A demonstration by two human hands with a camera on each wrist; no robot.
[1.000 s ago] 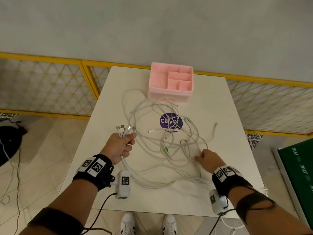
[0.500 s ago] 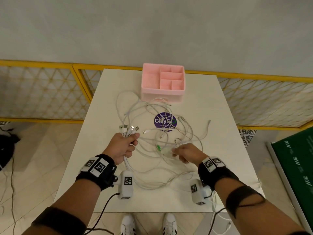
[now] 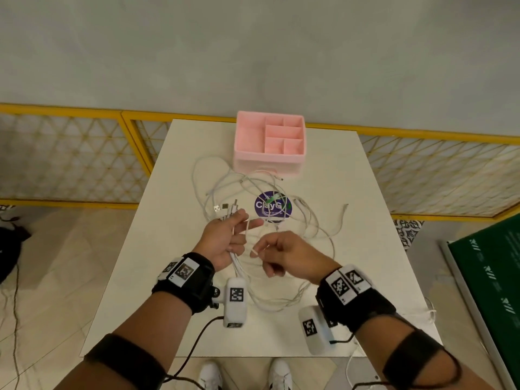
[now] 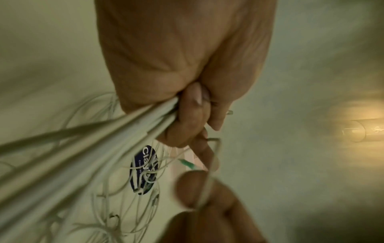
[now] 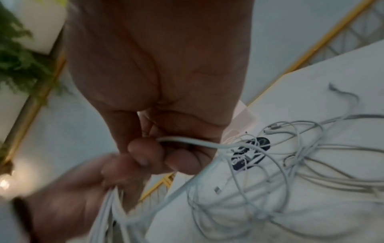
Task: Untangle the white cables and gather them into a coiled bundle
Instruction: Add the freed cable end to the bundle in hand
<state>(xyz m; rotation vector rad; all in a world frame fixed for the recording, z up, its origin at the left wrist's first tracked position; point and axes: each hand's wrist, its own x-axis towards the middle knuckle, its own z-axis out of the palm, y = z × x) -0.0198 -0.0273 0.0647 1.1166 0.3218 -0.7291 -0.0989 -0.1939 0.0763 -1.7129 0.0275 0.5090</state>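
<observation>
White cables (image 3: 284, 192) bunched in left grip (image 3: 222, 243), one end pinched in right grip (image 3: 284, 256).

- Head view looks steeply down from above the table (image 3: 351, 170), facing the wall.
- Wrist views sit close along each palm, both sharing the purple sticker (image 4: 143, 169) and cables (image 5: 290, 164).

The cables (image 3: 306, 220) are white, one with a green tip (image 3: 274, 197) at 12 o'clock of the hands. The table (image 3: 365, 249) is off-white with a round purple sticker (image 3: 272, 206) lettered in white. At its 12 o'clock edge stands a pink organizer (image 3: 268, 142). The railing (image 3: 84, 153) has yellow bars and a diamond lattice. Black wristbands (image 3: 194, 288) carry black-and-white square tags. At 3 o'clock lies a dark green board (image 3: 495, 282).
</observation>
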